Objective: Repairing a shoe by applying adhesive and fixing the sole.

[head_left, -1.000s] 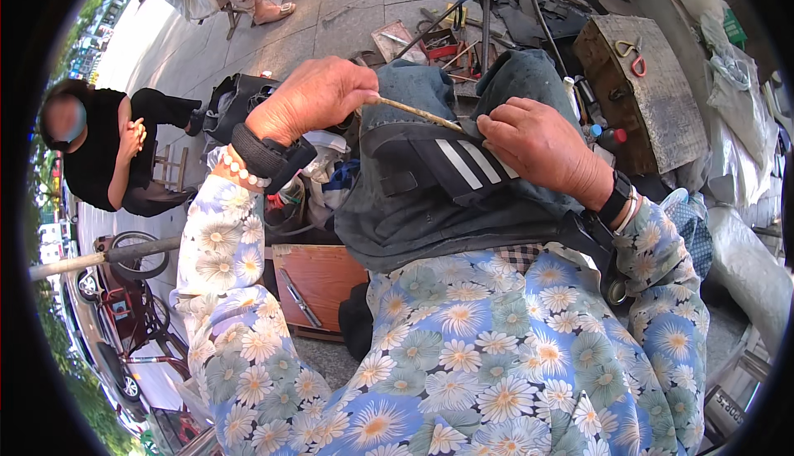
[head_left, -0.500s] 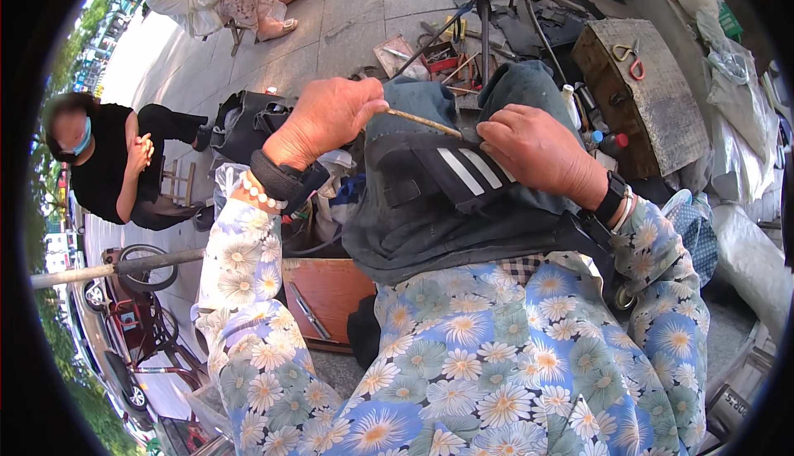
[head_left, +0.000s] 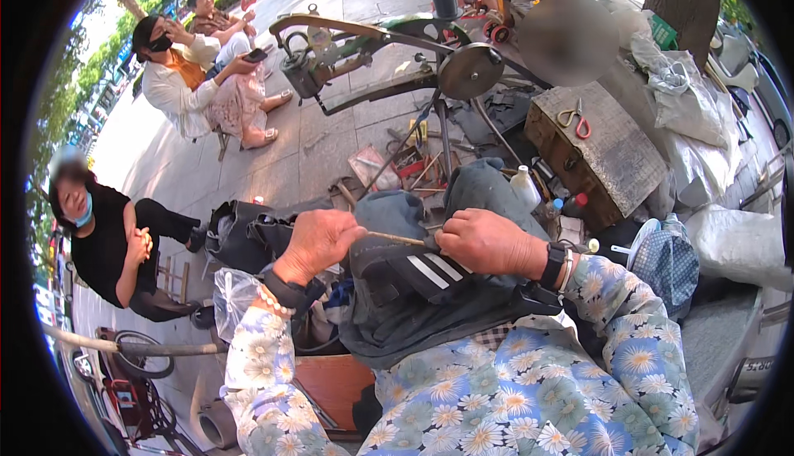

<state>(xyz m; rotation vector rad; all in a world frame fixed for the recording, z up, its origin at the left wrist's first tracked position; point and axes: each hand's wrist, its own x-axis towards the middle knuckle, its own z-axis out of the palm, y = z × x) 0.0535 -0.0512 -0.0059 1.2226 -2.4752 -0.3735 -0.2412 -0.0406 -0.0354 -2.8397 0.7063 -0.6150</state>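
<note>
Closed in a pinch, my left hand (head_left: pixel 321 245) grips one end of a thin tan strip (head_left: pixel 395 238). The strip runs straight across to my right hand (head_left: pixel 492 242), whose fingers are closed at its other end; the exact grip is hidden. Beneath the hands, a black piece with white stripes (head_left: pixel 426 278), like the upper of a shoe or sandal, lies on my lap. A dark grey cloth (head_left: pixel 397 332) covers my thighs under it.
Ahead stands a hand-cranked machine (head_left: pixel 397 50) with a round wheel, tools scattered around its legs. A wooden box (head_left: pixel 600 146) at the right bears red-handled scissors (head_left: pixel 576 119). Bottles (head_left: pixel 525 187) stand beside it. At left sits a person in black (head_left: pixel 99 241); others sit farther off.
The view has tilted upward, bringing in the whole machine and more seated people. My hands sit lower in the picture, still holding the tan strip between them.
</note>
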